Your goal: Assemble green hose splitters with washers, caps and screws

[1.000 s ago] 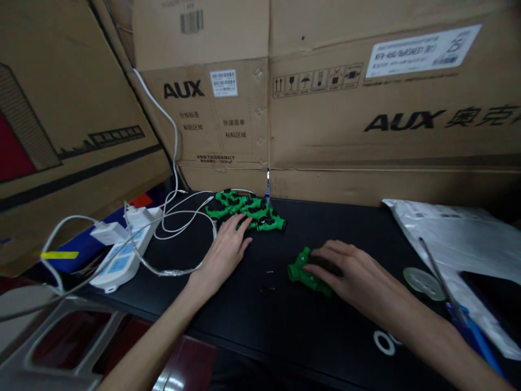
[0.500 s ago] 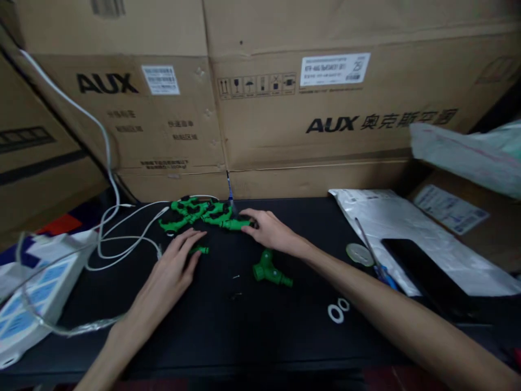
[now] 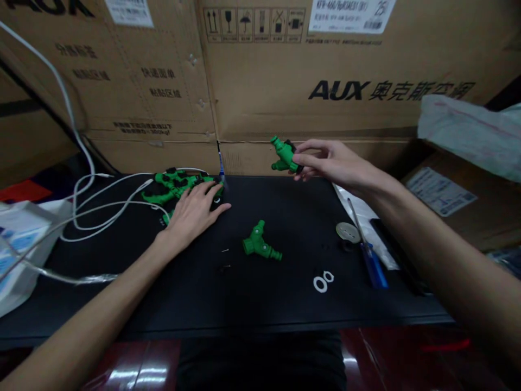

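Raised above the back of the black table, my right hand [image 3: 321,160] grips a green Y-shaped hose connector [image 3: 285,155] with black parts between thumb and fingers. My left hand [image 3: 195,209] lies with fingers spread over the near side of a heap of green connectors [image 3: 169,184] at the back left, touching them. A second green Y-shaped connector [image 3: 258,241] rests by itself on the middle of the table. Two white ring washers [image 3: 320,284] lie right of it, and small screws [image 3: 225,250] sit to its left.
A screwdriver [image 3: 372,266] with a blue handle and a round disc [image 3: 348,232] lie at the right, near a dark phone [image 3: 401,260] and a white mailing bag [image 3: 391,260]. Large cartons [image 3: 260,87] stand behind. White cables [image 3: 109,217] and a power strip [image 3: 32,255] occupy the left.
My right hand has lifted a connector from the heap and carried it up and right. My left hand has shifted forward and right onto the heap. The camera view has tilted down.
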The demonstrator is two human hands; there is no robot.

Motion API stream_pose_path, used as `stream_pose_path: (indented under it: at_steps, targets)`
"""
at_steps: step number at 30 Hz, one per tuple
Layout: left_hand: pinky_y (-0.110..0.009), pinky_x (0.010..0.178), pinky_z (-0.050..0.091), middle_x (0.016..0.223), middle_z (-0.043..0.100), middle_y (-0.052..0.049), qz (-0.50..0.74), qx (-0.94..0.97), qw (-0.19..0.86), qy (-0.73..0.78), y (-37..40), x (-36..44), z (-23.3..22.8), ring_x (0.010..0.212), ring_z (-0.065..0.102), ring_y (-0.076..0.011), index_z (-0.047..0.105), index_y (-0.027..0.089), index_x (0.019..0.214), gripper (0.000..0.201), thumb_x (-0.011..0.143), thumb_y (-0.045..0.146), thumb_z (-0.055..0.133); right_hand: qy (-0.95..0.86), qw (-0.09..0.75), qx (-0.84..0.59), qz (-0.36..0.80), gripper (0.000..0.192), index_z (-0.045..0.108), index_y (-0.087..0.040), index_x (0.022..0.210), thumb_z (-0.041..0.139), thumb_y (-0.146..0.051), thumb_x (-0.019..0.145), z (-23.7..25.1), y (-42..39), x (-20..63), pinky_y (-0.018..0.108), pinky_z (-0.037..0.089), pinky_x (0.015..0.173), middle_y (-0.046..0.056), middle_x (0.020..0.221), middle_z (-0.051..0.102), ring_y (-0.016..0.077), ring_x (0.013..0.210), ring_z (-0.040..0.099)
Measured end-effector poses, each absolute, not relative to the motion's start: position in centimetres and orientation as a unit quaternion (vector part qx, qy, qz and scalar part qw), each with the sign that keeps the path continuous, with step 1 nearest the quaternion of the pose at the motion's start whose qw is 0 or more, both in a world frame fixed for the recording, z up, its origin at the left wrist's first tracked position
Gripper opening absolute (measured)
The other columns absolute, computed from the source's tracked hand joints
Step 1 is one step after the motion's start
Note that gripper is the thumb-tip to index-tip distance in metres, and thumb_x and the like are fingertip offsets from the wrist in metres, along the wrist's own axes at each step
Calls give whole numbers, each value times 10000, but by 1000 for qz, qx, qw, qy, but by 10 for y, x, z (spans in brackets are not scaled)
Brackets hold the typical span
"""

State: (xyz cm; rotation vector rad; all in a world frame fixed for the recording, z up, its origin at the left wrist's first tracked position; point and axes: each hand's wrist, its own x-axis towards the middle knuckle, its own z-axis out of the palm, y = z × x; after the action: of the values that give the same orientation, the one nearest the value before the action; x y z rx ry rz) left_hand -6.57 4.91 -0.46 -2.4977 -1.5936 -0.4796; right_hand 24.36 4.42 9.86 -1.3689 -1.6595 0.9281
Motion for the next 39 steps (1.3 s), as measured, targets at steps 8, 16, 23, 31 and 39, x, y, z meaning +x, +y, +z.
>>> stream_pose_path:
  at_steps: [8, 16, 23, 31, 39]
  targets:
    - [-501, 1044, 465, 1437, 545, -149, -144, -871, 109, -456, 24, -49, -10, 1299, 540, -326, 678, 194, 1182, 227, 985, 244, 577, -690, 349, -501, 389, 408, 652, -191, 986, 728, -551, 809, 55, 72, 229, 344, 590, 658, 58, 763, 744, 207, 705, 738]
    - [-459, 1088, 439, 1458, 553, -97, -161, -854, 81, -488, 27, -56, -11, 1322, 525, -269, 541, 228, 1384, 393, 993, 268, 547, -730, 278, -508, 363, 519, 555, -217, 926, 663, -695, 752, 14, 93, 213, 333, 547, 598, 64, 710, 712, 236, 695, 714]
    - [-639, 1229, 175, 1646, 316, -139, -163, -763, 23, -625, 69, -62, 13, 1534, 245, -337, 365, 209, 1536, 666, 991, 579, 463, -800, 226, -496, 250, 301, 557, -248, 940, 639, -485, 775, -4, 102, 196, 355, 507, 664, 43, 825, 713, 231, 729, 664]
    - [-528, 1129, 427, 1545, 466, -146, -104, -774, -30, -624, 49, -40, 9, 1447, 406, -337, 452, 213, 1492, 543, 991, 404, 539, -835, 187, -470, 215, 204, 517, -250, 933, 585, -411, 827, -3, 91, 186, 325, 495, 657, 14, 813, 671, 195, 706, 631]
    - [-702, 1208, 96, 1696, 152, -181, -89, -742, -61, -662, 80, -66, 19, 1570, 90, -392, 318, 235, 1580, 931, 851, 785, 498, -843, 182, -460, 212, 184, 501, -242, 937, 582, -381, 848, -10, 91, 186, 302, 480, 634, -5, 779, 632, 174, 679, 604]
